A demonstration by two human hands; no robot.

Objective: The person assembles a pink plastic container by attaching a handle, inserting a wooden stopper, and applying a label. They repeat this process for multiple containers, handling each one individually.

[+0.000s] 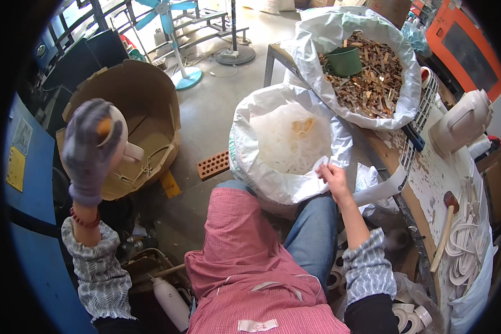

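Note:
My left hand (92, 145), in a grey-purple glove, is closed on a pale plastic jug-like housing (132, 151) with a stubby projection. It holds this over a large cardboard bin (156, 92) on the left; the glove hides part of the housing. My bare right hand (334, 179) pinches a small whitish translucent plastic piece (320, 163) at the near right rim of a white woven sack (244, 142). Inside the sack lies a heap of translucent plastic rings (281, 139), a few of them yellowish. The sack stands in front of my knees.
A second sack (312, 61) of brown flakes with a green cup (344, 61) rests on the bench at right. A pale jug (462, 122), a wooden-handled hammer (444, 236) and coiled white strips (466, 245) lie there too. A perforated brick (212, 165) and a fan (186, 78) stand on the floor.

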